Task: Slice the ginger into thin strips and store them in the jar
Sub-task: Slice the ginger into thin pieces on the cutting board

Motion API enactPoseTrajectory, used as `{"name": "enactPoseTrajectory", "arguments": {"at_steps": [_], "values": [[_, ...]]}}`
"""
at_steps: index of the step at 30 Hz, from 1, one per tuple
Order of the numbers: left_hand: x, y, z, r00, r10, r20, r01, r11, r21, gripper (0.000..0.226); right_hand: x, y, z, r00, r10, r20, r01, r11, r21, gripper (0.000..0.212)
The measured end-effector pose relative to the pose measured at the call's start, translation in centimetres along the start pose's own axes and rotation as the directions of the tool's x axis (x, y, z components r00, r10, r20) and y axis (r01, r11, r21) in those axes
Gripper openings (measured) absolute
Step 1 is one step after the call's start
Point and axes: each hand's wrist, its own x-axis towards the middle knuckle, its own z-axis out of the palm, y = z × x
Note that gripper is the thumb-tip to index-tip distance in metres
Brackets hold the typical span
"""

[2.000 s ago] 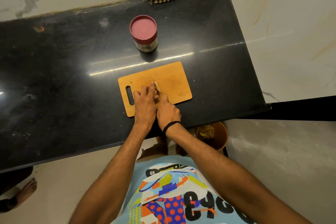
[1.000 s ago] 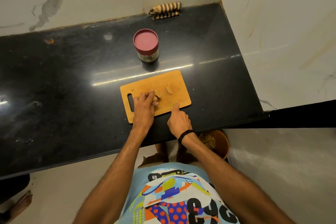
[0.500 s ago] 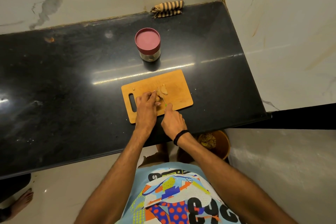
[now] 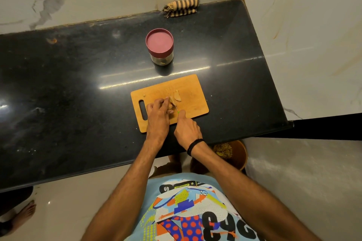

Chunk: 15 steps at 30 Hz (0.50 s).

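Note:
A wooden cutting board (image 4: 193,101) lies on the black counter. My left hand (image 4: 157,116) holds a ginger piece (image 4: 170,106) down on the board with curled fingers. My right hand (image 4: 187,128) grips a small knife (image 4: 172,101) whose blade stands against the ginger's right side. A cut ginger slice (image 4: 177,96) lies just right of the blade. The jar (image 4: 159,46), with its dark red lid on, stands beyond the board.
A striped folded cloth (image 4: 181,7) lies at the back wall. The black counter (image 4: 78,94) ends at a wall on the right. A brown bin (image 4: 232,152) with scraps sits on the floor under the counter's front edge. Someone's bare foot (image 4: 23,213) is at lower left.
One second ago my right hand and the knife were out to the right by the cut slice. They have come back left, and the blade now stands against the held ginger.

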Motion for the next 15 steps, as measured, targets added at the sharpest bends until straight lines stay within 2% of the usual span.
{"name": "enactPoseTrajectory", "arguments": {"at_steps": [8,11,15], "values": [[0.3,0.1,-0.1,1.0,-0.025,-0.005,0.025,0.999,-0.025,0.038,0.3,-0.4,0.8,0.997,0.045,-0.056,-0.046,0.999,-0.023,0.01],[0.3,0.1,-0.1,1.0,0.024,0.02,-0.025,0.998,0.062,0.046,1.1,-0.8,1.4,0.996,0.067,-0.064,-0.066,0.998,0.012,0.011],[0.3,0.1,-0.3,0.999,0.006,0.036,-0.009,0.995,0.098,0.046,1.8,-1.3,1.1,0.996,0.052,-0.066,-0.051,0.999,0.015,0.014]]}}
